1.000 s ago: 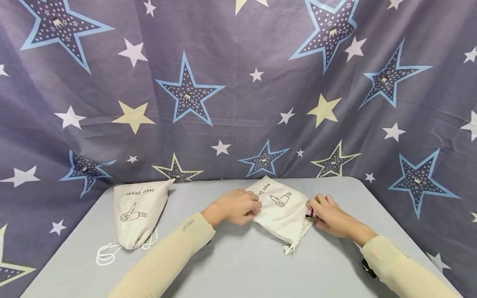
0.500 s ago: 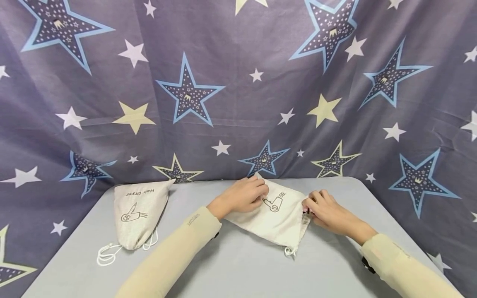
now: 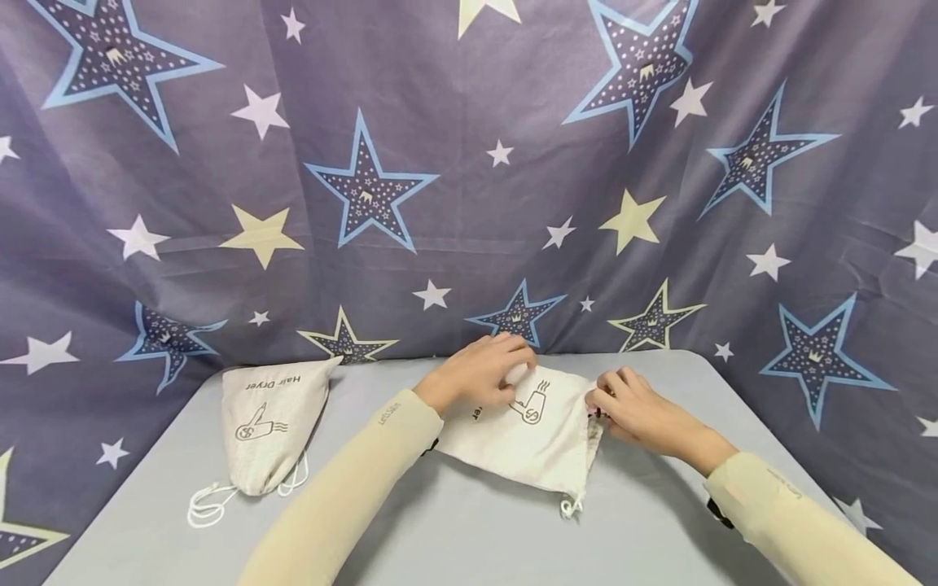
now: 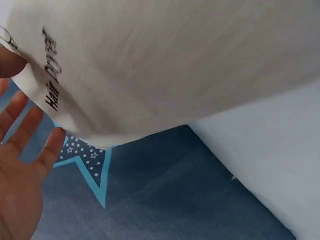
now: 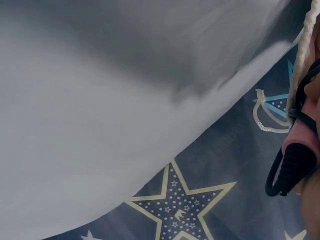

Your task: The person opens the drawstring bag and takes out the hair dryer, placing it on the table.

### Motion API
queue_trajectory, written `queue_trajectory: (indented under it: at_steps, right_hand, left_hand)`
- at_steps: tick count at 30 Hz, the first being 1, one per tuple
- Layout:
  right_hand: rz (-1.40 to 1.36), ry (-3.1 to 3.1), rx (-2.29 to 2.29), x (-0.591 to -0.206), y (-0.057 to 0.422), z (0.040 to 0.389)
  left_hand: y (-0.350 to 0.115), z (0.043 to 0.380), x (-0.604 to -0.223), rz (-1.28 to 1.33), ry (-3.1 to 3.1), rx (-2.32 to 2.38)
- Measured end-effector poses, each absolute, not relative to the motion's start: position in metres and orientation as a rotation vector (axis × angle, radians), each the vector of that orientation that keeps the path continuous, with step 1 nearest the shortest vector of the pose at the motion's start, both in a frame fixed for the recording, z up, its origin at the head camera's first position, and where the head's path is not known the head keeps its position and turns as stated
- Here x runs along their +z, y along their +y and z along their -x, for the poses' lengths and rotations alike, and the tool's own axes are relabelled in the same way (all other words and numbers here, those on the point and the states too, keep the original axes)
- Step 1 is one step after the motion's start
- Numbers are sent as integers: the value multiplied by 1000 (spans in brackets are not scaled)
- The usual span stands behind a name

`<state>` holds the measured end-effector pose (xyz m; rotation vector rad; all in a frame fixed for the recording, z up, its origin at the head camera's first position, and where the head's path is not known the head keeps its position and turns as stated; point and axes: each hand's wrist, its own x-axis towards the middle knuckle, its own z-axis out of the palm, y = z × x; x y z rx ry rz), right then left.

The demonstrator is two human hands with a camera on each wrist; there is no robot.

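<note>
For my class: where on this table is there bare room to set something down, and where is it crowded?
Bare table lies before the middle bag, between left sleeve and right sleeve; another patch separates the left bag from the left hand. Crowded: around the middle bag, left hand one side, right hand the other.

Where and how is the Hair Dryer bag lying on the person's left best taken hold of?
Probably grip the bag by its gathered end, from the near side: it lies with that end nearest, narrowed to a bunch, white cords out to either side.
</note>
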<state>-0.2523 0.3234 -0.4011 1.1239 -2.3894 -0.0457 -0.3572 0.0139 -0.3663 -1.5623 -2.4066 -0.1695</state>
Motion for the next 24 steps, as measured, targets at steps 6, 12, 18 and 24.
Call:
queue_trajectory:
  at_steps: [6, 12, 18, 24]
  right_hand:
    - [-1173, -2301, -90, -400, 315, 254]
    - [-1190, -2273, -80, -399, 313, 253]
    - [-1185, -2287, -64, -399, 311, 253]
    - [-1181, -2311, -61, -400, 312, 253]
  left_hand:
    - [13, 356, -368, 1571, -2437, -181]
    - [11, 360, -372, 1582, -2411, -230]
    - [9, 364, -376, 1590, -2434, -293]
    - [6, 363, -378, 1595, -2421, -314]
